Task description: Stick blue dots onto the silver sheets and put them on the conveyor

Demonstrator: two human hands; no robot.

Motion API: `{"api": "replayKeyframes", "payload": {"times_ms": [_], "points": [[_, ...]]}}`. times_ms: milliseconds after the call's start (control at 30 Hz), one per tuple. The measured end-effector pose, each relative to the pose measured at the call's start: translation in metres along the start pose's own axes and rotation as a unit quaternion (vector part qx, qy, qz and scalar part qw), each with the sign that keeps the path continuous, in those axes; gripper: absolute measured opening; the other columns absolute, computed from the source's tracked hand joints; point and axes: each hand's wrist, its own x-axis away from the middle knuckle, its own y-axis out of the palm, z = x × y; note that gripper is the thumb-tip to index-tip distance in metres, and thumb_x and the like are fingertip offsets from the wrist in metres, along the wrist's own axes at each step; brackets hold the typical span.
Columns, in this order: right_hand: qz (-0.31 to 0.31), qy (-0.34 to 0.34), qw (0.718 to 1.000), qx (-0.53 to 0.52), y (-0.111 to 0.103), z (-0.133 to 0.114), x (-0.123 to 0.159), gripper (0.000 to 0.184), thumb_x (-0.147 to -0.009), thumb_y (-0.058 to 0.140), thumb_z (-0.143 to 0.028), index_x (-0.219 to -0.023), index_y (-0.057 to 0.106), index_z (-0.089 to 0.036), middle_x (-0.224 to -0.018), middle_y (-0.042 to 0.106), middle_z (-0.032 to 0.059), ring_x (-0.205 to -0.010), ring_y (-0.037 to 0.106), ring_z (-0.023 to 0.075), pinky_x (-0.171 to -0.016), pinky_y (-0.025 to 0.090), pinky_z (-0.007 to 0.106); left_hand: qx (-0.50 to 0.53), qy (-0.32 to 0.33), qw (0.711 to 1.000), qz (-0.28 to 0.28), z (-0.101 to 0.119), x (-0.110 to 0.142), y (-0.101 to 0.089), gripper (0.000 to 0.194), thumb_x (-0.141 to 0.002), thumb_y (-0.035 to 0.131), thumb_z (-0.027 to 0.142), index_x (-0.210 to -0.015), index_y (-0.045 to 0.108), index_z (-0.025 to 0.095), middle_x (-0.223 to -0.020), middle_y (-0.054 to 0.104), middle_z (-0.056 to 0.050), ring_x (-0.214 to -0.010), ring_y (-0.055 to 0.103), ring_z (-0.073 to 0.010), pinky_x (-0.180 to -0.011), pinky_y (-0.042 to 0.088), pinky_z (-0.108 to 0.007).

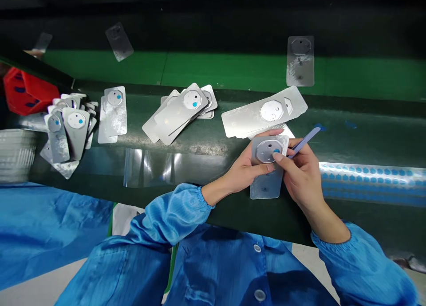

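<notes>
Left hand is grasping metal plate above green worktop, at near side; right hand is holding blue tweezers, with thumb touching plate beside blue dot.

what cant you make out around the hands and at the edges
Head view:
Tips of the blue tweezers: hidden by the right hand.
Part of the silver card: covered by the fingers of the left hand.
Red object: cut off by the left edge.
Blue-dot strip: runs off the right edge.
</notes>
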Motion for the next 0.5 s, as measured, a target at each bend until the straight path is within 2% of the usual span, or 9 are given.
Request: {"api": "replayKeyframes", "payload": {"times_ms": [67, 133, 200, 267, 367, 433, 467, 500], "points": [[-0.01, 0.006, 1.0, -0.005, -0.001, 0.001, -0.001, 0.036, -0.101, 0.09, -0.06, -0.116, 0.074, -0.032, -0.094, 0.062, -0.0004, -0.083, 0.062, 0.0215, -0.075, 0.058, 0.035, -0.008, -0.001, 0.999, 0.035, 0.005, 0.001, 0.003, 0.087, -0.083, 0.109, 0.048, -0.16, 0.073, 0.029, -0.142, 0.086, -0.011, -0.145, 0.078, -0.0366, -0.126, 0.061, -0.047], [-0.01, -0.004, 1.0, -0.016, -0.006, 0.002, -0.006, 0.036, -0.106, 0.082, -0.063, -0.122, 0.074, -0.032, -0.1, 0.067, 0.0014, -0.084, 0.064, 0.0221, -0.075, 0.059, 0.036, -0.02, -0.01, 0.996, 0.086, 0.015, -0.001, 0.006, 0.078, -0.084, 0.108, 0.053, -0.15, 0.077, 0.026, -0.135, 0.088, -0.012, -0.129, 0.085, -0.035, -0.115, 0.067, -0.047], [0.018, -0.04, 0.999, 0.0, -0.017, 0.001, -0.017, 0.034, -0.112, 0.073, -0.062, -0.127, 0.075, -0.032, -0.105, 0.071, 0.0032, -0.083, 0.064, 0.0218, -0.074, 0.058, 0.036, -0.037, -0.018, 0.99, 0.135, 0.032, -0.008, 0.007, 0.069, -0.085, 0.106, 0.06, -0.136, 0.08, 0.022, -0.122, 0.09, -0.013, -0.11, 0.09, -0.0351, -0.101, 0.073, -0.049], [0.071, -0.098, 0.99, 0.066, -0.032, 0.0, -0.031, 0.034, -0.116, 0.065, -0.06, -0.126, 0.077, -0.03, -0.109, 0.073, 0.0054, -0.085, 0.066, 0.0226, -0.079, 0.059, 0.038, -0.073, 0.006, 0.983, 0.171, 0.056, -0.024, 0.003, 0.064, -0.082, 0.106, 0.062, -0.122, 0.079, 0.019, -0.112, 0.09, -0.014, -0.098, 0.09, -0.0357, -0.093, 0.075, -0.051], [0.138, -0.171, 0.963, 0.156, -0.052, 0.001, -0.051, 0.04, -0.12, 0.059, -0.063, -0.12, 0.077, -0.028, -0.112, 0.076, 0.0084, -0.095, 0.072, 0.0256, -0.09, 0.061, 0.044, -0.172, 0.08, 0.963, 0.193, 0.105, -0.072, -0.018, 0.064, -0.079, 0.108, 0.056, -0.12, 0.076, 0.019, -0.111, 0.089, -0.014, -0.096, 0.09, -0.0351, -0.094, 0.075, -0.053], [0.155, -0.184, 0.959, 0.154, -0.06, 0.004, -0.059, 0.043, -0.12, 0.057, -0.066, -0.12, 0.076, -0.027, -0.106, 0.076, 0.0071, -0.089, 0.071, 0.0246, -0.086, 0.06, 0.044, -0.266, 0.113, 0.937, 0.197, 0.143, -0.114, -0.041, 0.066, -0.08, 0.105, 0.051, -0.128, 0.073, 0.018, -0.116, 0.088, -0.015, -0.1, 0.089, -0.0352, -0.097, 0.074, -0.054], [0.152, -0.178, 0.96, 0.15, -0.063, 0.005, -0.061, 0.044, -0.12, 0.057, -0.067, -0.122, 0.077, -0.027, -0.102, 0.075, 0.0056, -0.084, 0.069, 0.0235, -0.083, 0.059, 0.043, -0.325, 0.126, 0.915, 0.203, 0.161, -0.137, -0.053, 0.069, -0.081, 0.103, 0.048, -0.135, 0.072, 0.018, -0.12, 0.088, -0.016, -0.105, 0.089, -0.0362, -0.099, 0.073, -0.054], [0.146, -0.17, 0.962, 0.154, -0.066, 0.006, -0.063, 0.045, -0.12, 0.058, -0.067, -0.124, 0.078, -0.027, -0.098, 0.074, 0.0042, -0.079, 0.066, 0.0225, -0.08, 0.057, 0.042, -0.398, 0.14, 0.879, 0.224, 0.178, -0.158, -0.064, 0.073, -0.082, 0.101, 0.046, -0.141, 0.07, 0.018, -0.127, 0.086, -0.017, -0.113, 0.087, -0.0372, -0.103, 0.072, -0.053]]}}
